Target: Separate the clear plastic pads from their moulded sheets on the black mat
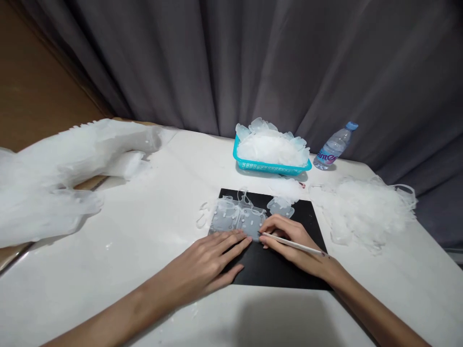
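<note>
On a black mat [282, 270] lies a translucent plastic sheet with rounded square pieces [252, 221], dotted with small white raised marks. My left hand [213, 255] rests flat with fingers stretched out, its fingertips on the lower edge of the sheet. Between the fingers of my right hand [294, 241] is a thin white pen-like tool [300, 247], its tip at the right edge of the nearest square piece. A small pile of loose translucent pieces [281, 208] sits on the mat's upper right part, just beyond my right hand.
A turquoise basket [271, 167] heaped with translucent pieces stands at the back, beside a water bottle [333, 148]. Plastic scraps [361, 207] are piled at the right. A large mass of white plastic sheets [72, 168] covers the left of the white table [144, 270]. Grey curtain [238, 62] hangs behind.
</note>
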Motion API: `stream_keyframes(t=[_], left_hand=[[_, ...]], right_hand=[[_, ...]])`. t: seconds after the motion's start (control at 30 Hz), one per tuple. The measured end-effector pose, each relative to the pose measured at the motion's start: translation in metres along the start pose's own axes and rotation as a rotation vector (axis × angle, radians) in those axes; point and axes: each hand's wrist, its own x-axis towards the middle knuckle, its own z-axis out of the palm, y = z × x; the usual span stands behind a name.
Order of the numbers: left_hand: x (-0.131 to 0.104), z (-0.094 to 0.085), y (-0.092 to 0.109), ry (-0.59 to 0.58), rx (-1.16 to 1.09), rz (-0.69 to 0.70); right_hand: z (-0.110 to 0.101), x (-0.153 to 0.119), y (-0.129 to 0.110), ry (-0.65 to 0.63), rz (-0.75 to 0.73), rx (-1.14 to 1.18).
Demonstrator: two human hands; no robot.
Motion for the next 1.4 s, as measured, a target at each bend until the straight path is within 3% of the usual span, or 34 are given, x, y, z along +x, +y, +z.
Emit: stream_keyframes(t=[0.2,0.57,0.87,1.17,1.4], left_hand=[[0.002,0.0,0.001,0.006,-0.053,-0.025],[0.001,0.0,0.012,0.078,-0.189,-0.135],[0.004,0.006,0.013,0.093,-0.149,-0.061],[0.005,0.004,0.012,0.098,-0.175,-0.043],[0.004,0.01,0.009,0.123,-0.116,0.006]], right_hand=[[0.003,0.001,-0.001,-0.009,-0.039,0.02],[0.012,0.001,-0.003,-0.002,-0.109,-0.156],[0.023,0.003,-0.005,0.01,-0.284,-0.35],[0.02,-0.004,0.0,0.012,-0.181,-0.294],[0.022,-0.001,-0.003,0.016,-0.214,-0.33]])
